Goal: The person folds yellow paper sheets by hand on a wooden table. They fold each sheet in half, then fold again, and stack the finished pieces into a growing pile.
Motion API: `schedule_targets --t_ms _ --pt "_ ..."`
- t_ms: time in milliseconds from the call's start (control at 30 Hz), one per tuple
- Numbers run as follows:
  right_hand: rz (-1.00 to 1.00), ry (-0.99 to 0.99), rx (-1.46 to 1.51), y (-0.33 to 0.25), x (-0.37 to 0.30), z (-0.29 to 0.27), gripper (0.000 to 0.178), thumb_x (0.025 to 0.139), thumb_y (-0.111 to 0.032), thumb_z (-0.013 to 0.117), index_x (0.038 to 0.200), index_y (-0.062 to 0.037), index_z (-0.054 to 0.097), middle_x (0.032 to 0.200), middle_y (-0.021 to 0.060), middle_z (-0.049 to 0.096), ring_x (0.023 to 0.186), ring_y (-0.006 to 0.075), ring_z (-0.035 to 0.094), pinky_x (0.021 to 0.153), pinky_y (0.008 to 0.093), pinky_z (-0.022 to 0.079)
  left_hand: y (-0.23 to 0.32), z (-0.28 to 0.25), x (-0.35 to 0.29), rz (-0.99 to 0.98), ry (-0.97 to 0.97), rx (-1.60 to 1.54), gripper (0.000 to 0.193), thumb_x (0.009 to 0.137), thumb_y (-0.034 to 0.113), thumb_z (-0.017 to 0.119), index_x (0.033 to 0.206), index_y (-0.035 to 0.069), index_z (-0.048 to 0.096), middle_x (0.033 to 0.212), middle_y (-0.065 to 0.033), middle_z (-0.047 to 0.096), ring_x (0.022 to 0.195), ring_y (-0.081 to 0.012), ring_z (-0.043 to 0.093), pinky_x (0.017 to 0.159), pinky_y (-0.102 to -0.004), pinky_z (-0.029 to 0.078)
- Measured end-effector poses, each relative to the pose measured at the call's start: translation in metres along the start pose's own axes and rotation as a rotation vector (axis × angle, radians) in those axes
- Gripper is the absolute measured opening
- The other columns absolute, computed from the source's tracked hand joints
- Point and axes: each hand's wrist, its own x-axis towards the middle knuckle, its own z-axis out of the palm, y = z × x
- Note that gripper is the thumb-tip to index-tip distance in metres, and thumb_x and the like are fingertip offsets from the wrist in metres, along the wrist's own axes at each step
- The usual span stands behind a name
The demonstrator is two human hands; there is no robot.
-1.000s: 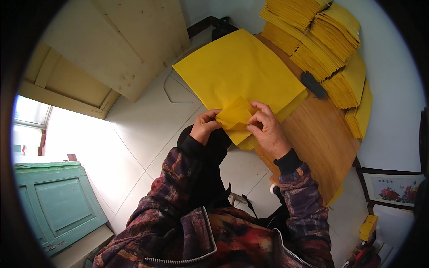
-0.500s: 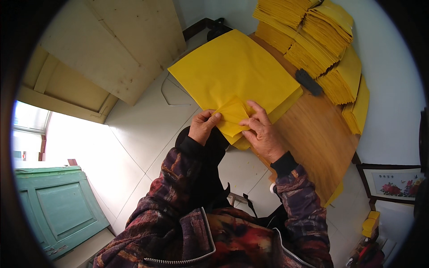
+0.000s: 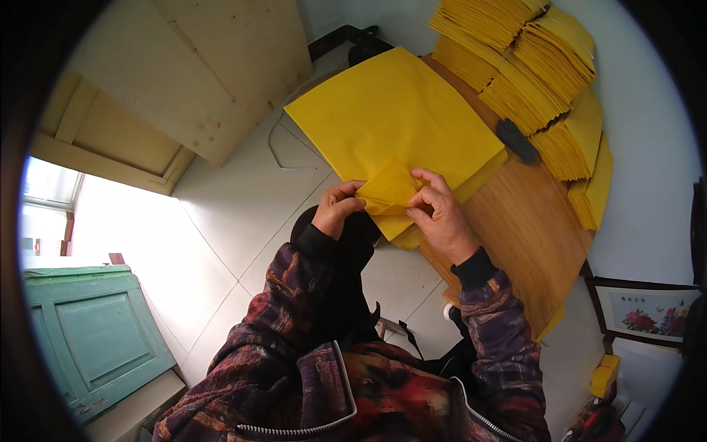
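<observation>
Two bare hands are working at the near left edge of a wooden table (image 3: 523,228), both of them pinching one thin yellow flap (image 3: 389,186). The left hand (image 3: 337,209) is pressing the flap's left side between thumb and forefinger, the fingers drawn in narrow. The right hand (image 3: 442,217) is gripping the flap's right side between thumb and fingertips, its remaining fingers curving loosely. The flap is lying over the near corner of a large yellow sheet (image 3: 390,110); whether it belongs to that sheet or is a loose piece, I cannot tell. The sheet is covering the table's left part, its left corner jutting past the table's edge, and another yellow layer is showing beneath its right side.

Along the table's far right side, yellow stacks (image 3: 541,62) are piling up in leaning bundles. A dark grey object (image 3: 517,141) is resting on the table just beside them, its kind unclear. Left of the table, a thin bent wire (image 3: 272,144) is lying on the pale tiled floor (image 3: 228,243), and a teal panel (image 3: 103,339) is standing well apart. Right of the table, a framed flower picture (image 3: 652,313) is leaning near the wall.
</observation>
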Motion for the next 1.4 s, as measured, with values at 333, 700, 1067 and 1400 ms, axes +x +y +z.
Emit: schedule_targets --t_ms 333,700,1067,1400 --pt "-0.041 0.105 -0.058 -0.004 -0.008 0.002 0.028 0.074 0.001 0.069 0.097 -0.0031 0.055 0.133 0.0143 0.043 0.107 0.0296 0.054 0.086 0.0344 0.049 -0.017 0.003 0.007 0.104 0.080 0.113 0.021 0.089 0.015 0.065 0.101 -0.003 0.065 0.091 -0.0030 0.066 0.084 -0.0102 0.059 0.079 -0.0234 0.047" --pt "-0.203 0.062 -0.205 0.002 -0.012 0.005 0.012 0.076 0.002 0.068 0.081 -0.0023 0.058 0.132 0.0126 0.046 0.114 0.0305 0.052 0.092 0.0357 0.046 -0.015 0.007 0.005 0.096 0.114 0.115 0.020 0.092 0.018 0.062 0.096 -0.001 0.065 0.088 -0.0017 0.065 0.082 -0.0097 0.058 0.079 -0.0241 0.047" --pt "0.020 0.032 0.043 -0.002 0.000 0.001 0.012 0.076 0.003 0.066 0.078 0.0020 0.054 0.125 0.0143 0.050 0.089 0.0245 0.060 0.077 0.0303 0.050 -0.011 0.001 0.003 0.065 0.055 0.065 0.024 0.091 0.019 0.059 0.100 -0.003 0.064 0.089 -0.0007 0.064 0.081 -0.0086 0.055 0.077 -0.0218 0.042" --pt "-0.025 0.032 0.000 0.003 0.001 0.002 0.014 0.074 0.002 0.067 0.076 0.0029 0.053 0.122 0.0178 0.052 0.090 0.0266 0.060 0.075 0.0313 0.048 -0.007 -0.004 0.003 0.001 0.008 0.061 0.026 0.085 0.008 0.052 0.107 -0.003 0.061 0.101 -0.0075 0.066 0.094 -0.0169 0.062 0.089 -0.0287 0.045"
